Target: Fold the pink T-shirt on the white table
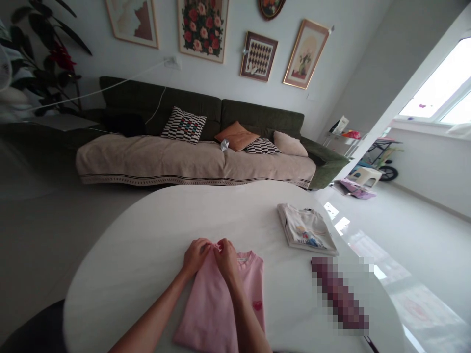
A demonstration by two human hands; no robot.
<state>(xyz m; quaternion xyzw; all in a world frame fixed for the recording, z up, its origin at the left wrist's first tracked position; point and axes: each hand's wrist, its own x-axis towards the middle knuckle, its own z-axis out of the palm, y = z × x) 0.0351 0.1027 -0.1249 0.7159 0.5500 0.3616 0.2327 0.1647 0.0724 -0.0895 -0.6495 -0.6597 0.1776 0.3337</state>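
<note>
A pink shirt [217, 304] lies on the white table right in front of me, its neckline facing away and a small dark pink heart on its right side. My left hand [196, 256] pinches the shirt's far left corner near the shoulder. Close beside it, my right hand [226, 256] has its fingers closed on the same upper edge, just left of the collar. My right forearm crosses over the shirt and hides part of it.
The white oval table [121, 260] carries folded light shirts [307, 229] at the right and a pixelated dark red item [340, 294] nearer me. Behind stands a green sofa [257, 115] with a beige cover and cushions. A plant [47, 54] is at the left.
</note>
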